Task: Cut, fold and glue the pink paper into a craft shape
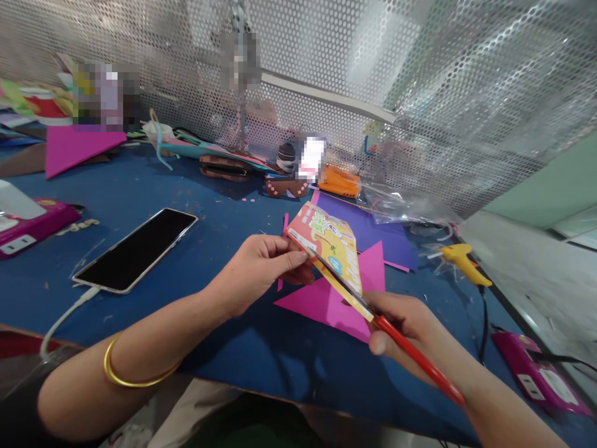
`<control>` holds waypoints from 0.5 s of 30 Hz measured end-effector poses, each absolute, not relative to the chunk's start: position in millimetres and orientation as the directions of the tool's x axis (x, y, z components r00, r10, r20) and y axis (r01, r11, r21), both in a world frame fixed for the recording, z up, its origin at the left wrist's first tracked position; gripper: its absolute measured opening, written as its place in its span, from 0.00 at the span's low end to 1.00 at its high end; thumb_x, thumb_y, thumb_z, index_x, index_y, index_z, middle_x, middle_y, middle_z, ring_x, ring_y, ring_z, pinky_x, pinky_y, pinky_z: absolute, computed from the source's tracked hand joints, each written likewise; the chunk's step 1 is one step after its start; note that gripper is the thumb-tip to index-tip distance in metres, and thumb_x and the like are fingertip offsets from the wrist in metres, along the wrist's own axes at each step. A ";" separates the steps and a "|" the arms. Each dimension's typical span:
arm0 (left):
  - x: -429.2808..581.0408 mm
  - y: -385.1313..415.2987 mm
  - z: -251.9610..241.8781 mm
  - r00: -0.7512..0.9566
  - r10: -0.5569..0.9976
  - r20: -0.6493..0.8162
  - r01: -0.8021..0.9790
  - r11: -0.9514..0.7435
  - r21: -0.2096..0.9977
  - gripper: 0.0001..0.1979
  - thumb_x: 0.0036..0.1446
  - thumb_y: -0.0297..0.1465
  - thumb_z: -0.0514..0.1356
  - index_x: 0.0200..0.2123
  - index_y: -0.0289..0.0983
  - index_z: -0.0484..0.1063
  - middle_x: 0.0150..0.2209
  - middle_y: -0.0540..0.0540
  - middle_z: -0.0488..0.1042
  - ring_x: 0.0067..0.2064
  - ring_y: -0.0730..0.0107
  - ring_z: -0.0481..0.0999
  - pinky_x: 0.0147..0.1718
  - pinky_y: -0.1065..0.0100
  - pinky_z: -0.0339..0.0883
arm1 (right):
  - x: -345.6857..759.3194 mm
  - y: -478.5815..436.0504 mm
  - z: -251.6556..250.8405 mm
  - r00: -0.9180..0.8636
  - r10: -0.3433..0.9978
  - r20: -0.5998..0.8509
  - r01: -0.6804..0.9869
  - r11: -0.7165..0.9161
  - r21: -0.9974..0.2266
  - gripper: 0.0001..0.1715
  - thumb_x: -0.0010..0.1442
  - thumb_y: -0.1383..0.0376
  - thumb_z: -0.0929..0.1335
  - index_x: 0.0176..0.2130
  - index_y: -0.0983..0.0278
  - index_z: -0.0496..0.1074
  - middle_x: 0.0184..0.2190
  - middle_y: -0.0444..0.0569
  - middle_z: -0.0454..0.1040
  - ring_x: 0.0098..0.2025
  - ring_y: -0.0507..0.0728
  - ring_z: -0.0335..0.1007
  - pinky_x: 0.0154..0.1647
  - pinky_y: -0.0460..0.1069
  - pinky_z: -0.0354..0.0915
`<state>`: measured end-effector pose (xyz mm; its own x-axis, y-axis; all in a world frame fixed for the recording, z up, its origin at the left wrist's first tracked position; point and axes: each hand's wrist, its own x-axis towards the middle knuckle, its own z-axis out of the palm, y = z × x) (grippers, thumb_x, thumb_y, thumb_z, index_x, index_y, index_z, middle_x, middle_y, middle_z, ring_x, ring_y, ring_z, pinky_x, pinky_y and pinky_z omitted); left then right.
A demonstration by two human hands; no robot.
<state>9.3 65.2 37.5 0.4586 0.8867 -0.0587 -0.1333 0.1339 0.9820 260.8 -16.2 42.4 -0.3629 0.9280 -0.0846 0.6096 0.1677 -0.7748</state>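
Observation:
My left hand (275, 264) pinches the left corner of a printed yellow and orange card (342, 239). Red-handled scissors (410, 348) are in my right hand (410, 323), their blades lying along the card's near edge, where a narrow strip is partly parted from it. Below the card a bright pink paper triangle (326, 305) lies on the blue table (224, 354). Behind it rests a purple sheet (387, 230) with pink strips along its edges.
A phone (140, 249) on a charging cable lies left. On the right are a yellow glue gun (461, 261) and a magenta power strip (536, 373). Paper pieces, brown paper glasses (284, 186) and a plastic bag (401, 202) line the back, before a perforated metal panel (186, 74).

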 end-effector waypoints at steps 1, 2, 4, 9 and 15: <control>8.9 65.2 37.8 0.451 0.892 -0.046 -0.129 0.116 0.985 0.11 0.52 0.38 0.67 0.29 0.35 0.80 0.28 0.46 0.82 0.30 0.70 0.80 0.34 0.70 0.72 | 262.1 -16.1 42.6 -0.367 0.925 -0.101 0.591 0.148 -0.793 0.37 0.53 0.32 0.65 0.32 0.63 0.68 0.23 0.37 0.52 0.25 0.49 0.44 0.23 0.46 0.44; 8.4 65.1 38.2 0.440 0.897 -0.034 -0.124 0.099 0.987 0.12 0.53 0.39 0.67 0.30 0.35 0.80 0.28 0.46 0.82 0.30 0.70 0.80 0.34 0.70 0.72 | 263.7 -16.5 43.0 -0.365 0.923 -0.120 0.571 0.120 -0.812 0.37 0.52 0.32 0.66 0.36 0.62 0.69 0.23 0.37 0.54 0.25 0.49 0.45 0.23 0.46 0.45; 7.6 64.8 38.9 0.415 0.910 -0.024 -0.107 0.075 0.991 0.12 0.53 0.39 0.67 0.30 0.35 0.80 0.28 0.46 0.82 0.31 0.68 0.80 0.34 0.69 0.72 | 266.5 -18.5 44.4 -0.353 0.919 -0.173 0.540 0.049 -0.840 0.40 0.50 0.32 0.68 0.44 0.61 0.69 0.25 0.38 0.57 0.25 0.50 0.48 0.23 0.46 0.47; 8.5 63.5 39.3 0.405 0.914 -0.022 -0.067 0.053 0.996 0.14 0.52 0.42 0.67 0.31 0.35 0.80 0.29 0.45 0.82 0.33 0.64 0.80 0.37 0.65 0.73 | 267.2 -24.3 52.8 -0.325 0.908 -0.264 0.523 -0.060 -0.850 0.41 0.48 0.31 0.68 0.42 0.61 0.70 0.23 0.37 0.55 0.25 0.50 0.47 0.22 0.46 0.46; 10.1 62.3 39.9 0.411 0.912 -0.015 -0.129 0.075 0.989 0.14 0.51 0.42 0.68 0.28 0.35 0.78 0.28 0.46 0.81 0.33 0.66 0.79 0.38 0.65 0.73 | 263.3 -21.8 61.6 -0.411 0.879 -0.243 0.460 -0.030 -0.887 0.35 0.52 0.33 0.68 0.32 0.62 0.66 0.22 0.37 0.53 0.22 0.48 0.46 0.20 0.45 0.45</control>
